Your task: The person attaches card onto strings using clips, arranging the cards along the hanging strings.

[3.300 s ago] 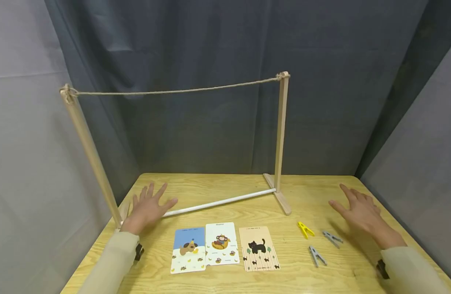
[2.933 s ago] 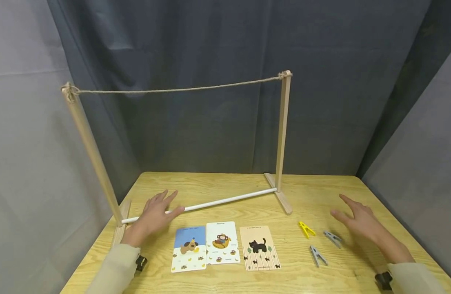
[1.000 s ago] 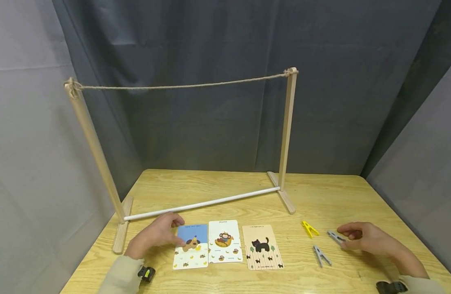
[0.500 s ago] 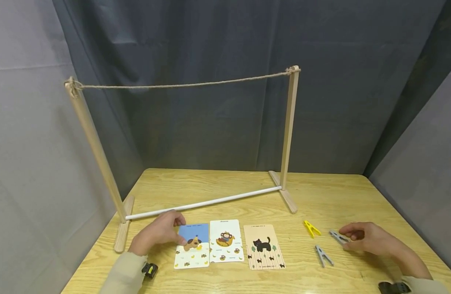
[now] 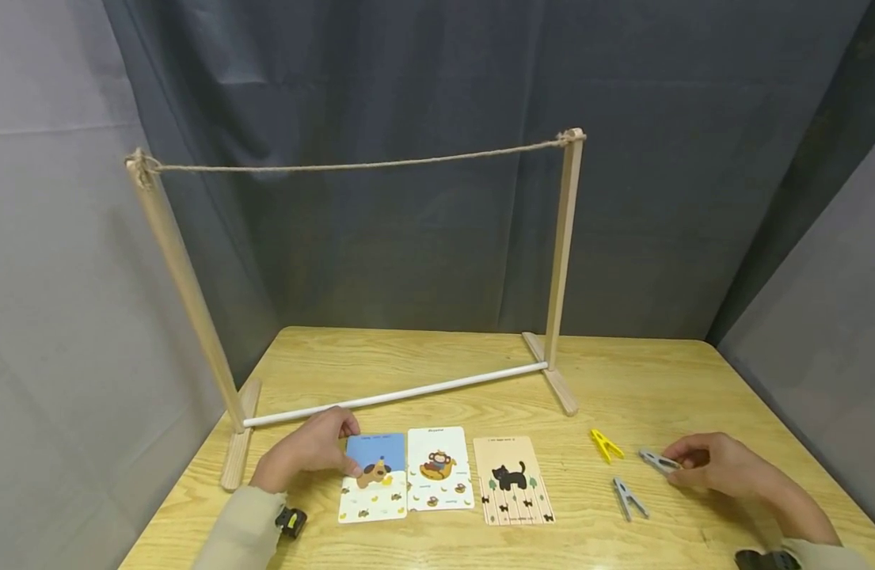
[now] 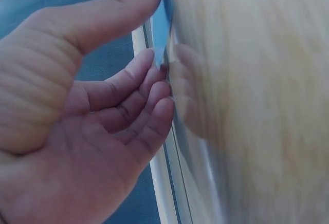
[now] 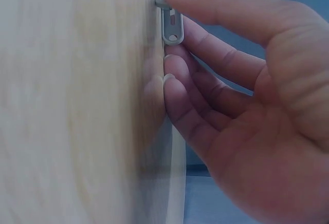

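At the left edge of a blue-and-white picture card (image 5: 373,503) with a dog on it, my left hand (image 5: 305,450) pinches with thumb and fingers. The left wrist view has the card's blue corner (image 6: 161,31) between them. My right hand (image 5: 732,471) holds a grey clothespin (image 5: 652,457) by thumb and forefinger; its rounded end (image 7: 172,29) shows under the thumb in the right wrist view. A white monkey card (image 5: 440,495) and a peach cat card (image 5: 511,507) lie to the right of the dog card. Another grey clothespin (image 5: 628,499) and a yellow clothespin (image 5: 606,445) lie nearby.
Behind the cards stands a wooden frame with a left post (image 5: 188,293) and a right post (image 5: 564,253). A rope (image 5: 366,165) is strung between their tops, and a white rod (image 5: 408,393) joins their feet. Dark curtain (image 5: 408,253) hangs behind the table (image 5: 637,380).
Both hands came down from above the table with spread fingers, the left to the dog card, the right to a grey clothespin. Over the last second they have barely moved.
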Demonstrator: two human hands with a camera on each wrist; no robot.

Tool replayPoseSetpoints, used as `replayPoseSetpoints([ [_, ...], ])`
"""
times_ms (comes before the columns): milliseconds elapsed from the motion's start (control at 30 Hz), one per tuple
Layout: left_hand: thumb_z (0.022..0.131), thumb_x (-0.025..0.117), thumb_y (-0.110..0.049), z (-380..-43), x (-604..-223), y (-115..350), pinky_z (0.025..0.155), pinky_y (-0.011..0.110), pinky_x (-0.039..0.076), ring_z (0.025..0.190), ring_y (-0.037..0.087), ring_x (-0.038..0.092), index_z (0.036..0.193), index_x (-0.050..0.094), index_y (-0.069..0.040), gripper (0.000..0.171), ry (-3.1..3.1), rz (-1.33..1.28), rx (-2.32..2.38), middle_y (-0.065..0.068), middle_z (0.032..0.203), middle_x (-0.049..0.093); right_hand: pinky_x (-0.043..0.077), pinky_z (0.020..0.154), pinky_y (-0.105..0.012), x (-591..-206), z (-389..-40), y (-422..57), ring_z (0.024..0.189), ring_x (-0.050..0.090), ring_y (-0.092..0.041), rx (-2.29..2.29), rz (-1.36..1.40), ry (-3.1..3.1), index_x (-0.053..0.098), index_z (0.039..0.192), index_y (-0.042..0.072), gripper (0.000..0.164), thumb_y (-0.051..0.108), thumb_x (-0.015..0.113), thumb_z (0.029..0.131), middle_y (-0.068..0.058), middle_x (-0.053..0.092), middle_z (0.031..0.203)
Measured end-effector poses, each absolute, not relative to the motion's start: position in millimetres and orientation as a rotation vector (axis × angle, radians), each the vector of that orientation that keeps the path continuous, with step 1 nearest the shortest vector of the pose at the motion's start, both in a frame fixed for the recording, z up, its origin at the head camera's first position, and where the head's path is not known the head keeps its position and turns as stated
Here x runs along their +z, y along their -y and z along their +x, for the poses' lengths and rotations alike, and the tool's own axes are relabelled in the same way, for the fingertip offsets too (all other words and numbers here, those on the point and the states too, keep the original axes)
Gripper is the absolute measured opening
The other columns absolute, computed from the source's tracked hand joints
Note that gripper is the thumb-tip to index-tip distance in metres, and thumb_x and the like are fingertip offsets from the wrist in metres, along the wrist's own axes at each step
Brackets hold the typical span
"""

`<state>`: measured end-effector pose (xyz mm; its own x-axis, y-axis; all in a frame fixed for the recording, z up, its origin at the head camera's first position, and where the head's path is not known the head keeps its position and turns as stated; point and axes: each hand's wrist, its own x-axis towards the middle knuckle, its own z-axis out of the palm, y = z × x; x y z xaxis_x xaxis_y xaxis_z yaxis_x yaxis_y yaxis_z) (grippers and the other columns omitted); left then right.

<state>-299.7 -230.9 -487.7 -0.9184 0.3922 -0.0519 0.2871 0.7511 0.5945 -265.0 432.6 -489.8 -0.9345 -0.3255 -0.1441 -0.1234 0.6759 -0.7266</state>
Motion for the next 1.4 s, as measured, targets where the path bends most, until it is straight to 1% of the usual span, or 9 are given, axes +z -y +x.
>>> replayPoseSetpoints([
  [367, 0.068, 0.099, -0.023, -300.8, -487.4, 231.9, 0.089, 0.045, 0.051, 0.1, 0.022, 0.059, 0.117, 0.065, -0.004, 0.062, -2.752, 0.546, 0.952, 0.005, 0.108, 0.064, 0.054, 0.069, -0.026, -487.1, -266.2, -436.4, 0.083, 0.062, -0.007, -1.071, -0.352, -2.672, 0.069, 0.121, -0.003, 0.034, 0.021, 0.074, 0.097, -0.011, 0.07, 0.104],
  [567, 0.071, 0.097, -0.013, -302.6, -484.2, 234.1, 0.076, 0.037, 0.055, 0.086, 0.019, 0.064, 0.112, 0.066, 0.0, 0.052, -2.734, 0.548, 1.01, 0.007, 0.098, 0.067, 0.056, 0.073, -0.027, -484.8, -266.2, -440.1, 0.09, 0.063, -0.002, -1.065, -0.395, -2.683, 0.065, 0.126, -0.007, 0.036, 0.019, 0.069, 0.101, -0.014, 0.07, 0.115],
  [667, 0.073, 0.095, -0.009, -303.1, -483.6, 236.0, 0.072, 0.034, 0.056, 0.086, 0.02, 0.066, 0.114, 0.065, 0.001, 0.051, -2.695, 0.513, 1.092, 0.01, 0.102, 0.065, 0.057, 0.074, -0.028, -482.3, -265.8, -440.0, 0.093, 0.064, -0.001, -1.107, -0.382, -2.656, 0.061, 0.13, -0.01, 0.041, 0.021, 0.067, 0.102, -0.016, 0.069, 0.117],
  [800, 0.076, 0.092, -0.006, -305.0, -482.8, 239.2, 0.069, 0.033, 0.056, 0.087, 0.02, 0.067, 0.118, 0.062, -0.002, 0.051, -2.655, 0.46, 1.175, 0.012, 0.11, 0.063, 0.059, 0.075, -0.032, -477.8, -265.2, -438.5, 0.094, 0.069, -0.009, -1.214, -0.354, -2.601, 0.055, 0.133, -0.014, 0.047, 0.021, 0.065, 0.104, -0.02, 0.07, 0.116],
  [933, 0.078, 0.09, -0.002, -307.7, -477.7, 242.2, 0.062, 0.029, 0.052, 0.077, 0.017, 0.062, 0.119, 0.059, -0.002, 0.051, -2.613, 0.488, 1.261, 0.014, 0.117, 0.061, 0.06, 0.077, -0.034, -472.5, -263.9, -435.0, 0.096, 0.071, -0.017, -1.247, -0.31, -2.605, 0.054, 0.135, -0.013, 0.048, 0.022, 0.064, 0.105, -0.02, 0.07, 0.116],
  [1067, 0.079, 0.087, 0.002, -309.2, -469.5, 245.3, 0.057, 0.026, 0.045, 0.068, 0.015, 0.051, 0.121, 0.055, 0.0, 0.053, -2.56, 0.54, 1.343, 0.018, 0.113, 0.055, 0.059, 0.078, -0.035, -464.5, -262.6, -429.0, 0.097, 0.07, -0.02, -1.259, -0.213, -2.648, 0.055, 0.137, -0.009, 0.05, 0.028, 0.064, 0.105, -0.017, 0.071, 0.116],
  [1133, 0.08, 0.086, 0.002, -309.8, -466.4, 246.7, 0.058, 0.026, 0.045, 0.068, 0.015, 0.051, 0.123, 0.053, 0.0, 0.054, -2.543, 0.548, 1.37, 0.018, 0.111, 0.054, 0.059, 0.078, -0.036, -460.5, -261.9, -426.4, 0.097, 0.071, -0.021, -1.272, -0.187, -2.673, 0.054, 0.138, -0.008, 0.051, 0.03, 0.062, 0.105, -0.017, 0.071, 0.116],
  [1267, 0.082, 0.083, 0.002, -311.3, -463.5, 248.6, 0.065, 0.028, 0.052, 0.078, 0.019, 0.064, 0.126, 0.051, 0.0, 0.055, -2.485, 0.535, 1.439, 0.019, 0.11, 0.058, 0.059, 0.08, -0.035, -454.0, -261.0, -423.5, 0.096, 0.071, -0.019, -1.292, -0.182, -2.722, 0.054, 0.139, -0.008, 0.051, 0.031, 0.06, 0.107, -0.016, 0.071, 0.116],
  [1400, 0.083, 0.083, 0.003, -312.0, -460.3, 250.6, 0.07, 0.031, 0.055, 0.084, 0.021, 0.066, 0.129, 0.049, 0.001, 0.057, -2.43, 0.517, 1.519, 0.021, 0.11, 0.061, 0.058, 0.079, -0.03, -449.3, -261.2, -421.2, 0.095, 0.071, -0.012, -1.289, -0.204, -2.786, 0.056, 0.14, -0.005, 0.048, 0.031, 0.059, 0.108, -0.006, 0.073, 0.115],
])
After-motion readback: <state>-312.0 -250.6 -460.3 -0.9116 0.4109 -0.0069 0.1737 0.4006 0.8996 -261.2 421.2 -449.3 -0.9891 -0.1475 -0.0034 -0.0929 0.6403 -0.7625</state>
